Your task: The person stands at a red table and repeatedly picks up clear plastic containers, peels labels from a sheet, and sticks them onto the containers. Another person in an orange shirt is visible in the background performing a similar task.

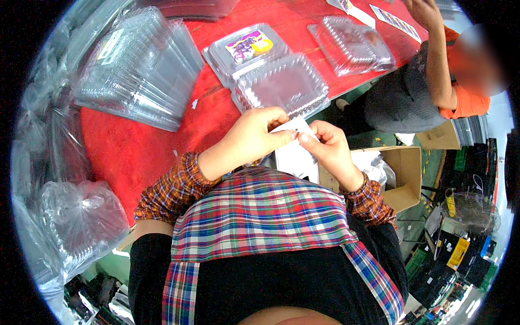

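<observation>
In front of my apron, both hands pinch the upper part of a white paper strip (296,158), thumbs nearly meeting. My left hand (244,135) grips its left side, fingers curled. On the other side my right hand (330,150) is closed on the same strip. The strip's lower end hangs down toward my waist. Just beyond my hands a clear plastic clamshell box (279,84) lies open on the red table (130,157). A purple and yellow label (250,45) is stuck on its far half.
Tall stacks of nested clear clamshells (141,70) stand at the left, with a bagged stack (81,222) nearer me. More clamshells (355,46) and label strips (395,23) lie at the far right. A co-worker in orange (463,100) is there; an open carton (406,179) stands below.
</observation>
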`<state>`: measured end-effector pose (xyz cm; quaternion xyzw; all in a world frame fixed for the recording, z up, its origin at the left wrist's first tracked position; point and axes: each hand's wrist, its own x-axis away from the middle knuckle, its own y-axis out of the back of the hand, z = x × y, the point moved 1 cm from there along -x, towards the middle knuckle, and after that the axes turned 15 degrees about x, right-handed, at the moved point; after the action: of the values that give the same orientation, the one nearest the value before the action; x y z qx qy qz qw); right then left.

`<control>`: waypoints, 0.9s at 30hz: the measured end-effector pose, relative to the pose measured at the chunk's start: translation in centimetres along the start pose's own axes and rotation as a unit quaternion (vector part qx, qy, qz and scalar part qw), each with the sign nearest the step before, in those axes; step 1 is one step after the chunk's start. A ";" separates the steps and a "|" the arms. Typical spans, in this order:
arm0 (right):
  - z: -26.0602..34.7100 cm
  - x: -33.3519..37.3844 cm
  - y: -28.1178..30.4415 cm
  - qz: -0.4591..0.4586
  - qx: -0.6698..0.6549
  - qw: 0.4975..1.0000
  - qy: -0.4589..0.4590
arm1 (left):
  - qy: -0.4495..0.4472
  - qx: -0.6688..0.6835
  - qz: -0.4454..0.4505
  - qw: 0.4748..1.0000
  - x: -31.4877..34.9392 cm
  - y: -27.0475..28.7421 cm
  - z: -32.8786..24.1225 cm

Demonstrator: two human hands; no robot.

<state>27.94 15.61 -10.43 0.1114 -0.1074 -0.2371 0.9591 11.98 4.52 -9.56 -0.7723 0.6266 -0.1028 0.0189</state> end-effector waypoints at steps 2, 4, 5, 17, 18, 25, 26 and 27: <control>0.0 0.4 0.3 0.018 0.024 1.000 0.006 | -0.003 0.027 0.002 1.000 0.3 0.1 0.6; 0.9 2.1 1.0 0.042 0.056 0.997 -0.022 | 0.043 0.054 0.028 0.997 1.1 0.6 1.5; 0.7 2.7 1.5 0.039 0.079 0.996 -0.001 | 0.051 0.050 0.023 0.997 1.6 0.9 1.6; 1.6 7.2 3.9 -0.092 0.023 0.995 0.032 | -0.094 -0.005 -0.169 0.981 6.1 3.6 2.2; 1.5 7.3 3.8 -0.095 0.021 0.995 0.027 | -0.112 -0.044 -0.200 0.972 6.2 3.9 1.8; 1.1 6.9 2.9 -0.112 0.012 0.993 0.034 | -0.229 -0.193 -0.226 0.927 4.9 4.2 1.5; 1.2 6.6 3.1 -0.123 0.019 0.991 0.055 | -0.229 -0.216 -0.221 0.923 4.5 4.3 2.0; 1.6 6.3 3.3 -0.134 0.025 0.988 0.077 | -0.228 -0.239 -0.217 0.918 4.2 4.3 2.9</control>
<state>34.40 15.14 -7.07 0.1669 -0.0232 -0.3515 0.9209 9.18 -0.75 -12.55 -0.8733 0.4281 0.2279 -0.0467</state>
